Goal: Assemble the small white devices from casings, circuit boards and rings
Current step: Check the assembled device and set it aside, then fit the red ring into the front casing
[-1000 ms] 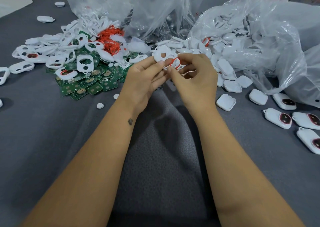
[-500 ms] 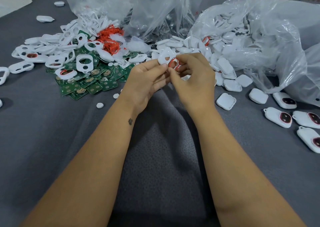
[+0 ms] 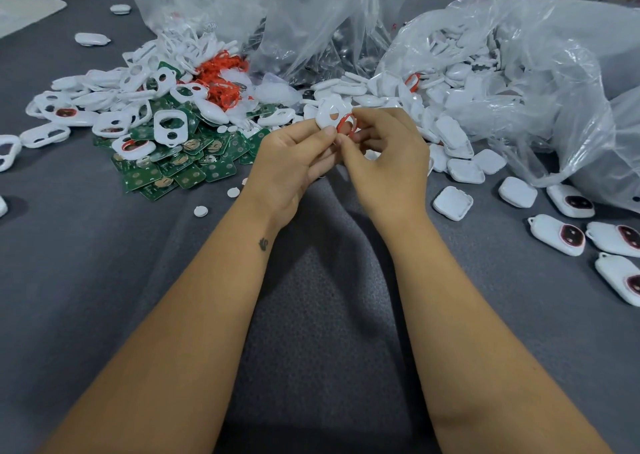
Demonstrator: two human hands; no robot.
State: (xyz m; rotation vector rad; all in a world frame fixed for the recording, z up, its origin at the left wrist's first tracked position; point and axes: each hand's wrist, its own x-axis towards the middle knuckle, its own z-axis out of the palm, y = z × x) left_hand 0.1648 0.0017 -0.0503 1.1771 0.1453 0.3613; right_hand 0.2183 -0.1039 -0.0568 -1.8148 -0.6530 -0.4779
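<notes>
My left hand point(image 3: 294, 156) pinches a white casing front point(image 3: 330, 114) with a round hole, held upright above the grey cloth. My right hand point(image 3: 384, 156) pinches a red ring point(image 3: 347, 123) against the casing's lower opening. Behind the left hand lies a heap of green circuit boards point(image 3: 180, 166) topped with white casing fronts point(image 3: 169, 126) and a tangle of red rings point(image 3: 221, 79). White casing backs point(image 3: 453, 202) spill from a clear bag at the right. Assembled white devices point(image 3: 557, 234) with dark red centres lie at the far right.
Clear plastic bags point(image 3: 519, 73) of white parts rise at the back and right. Small white round buttons point(image 3: 201, 211) lie loose on the grey cloth point(image 3: 311, 315) near the boards. Stray casings point(image 3: 91, 38) sit at the back left.
The casing and ring have shifted slightly right and up between my fingers; the red ring now sits more fully against the casing's lower opening.
</notes>
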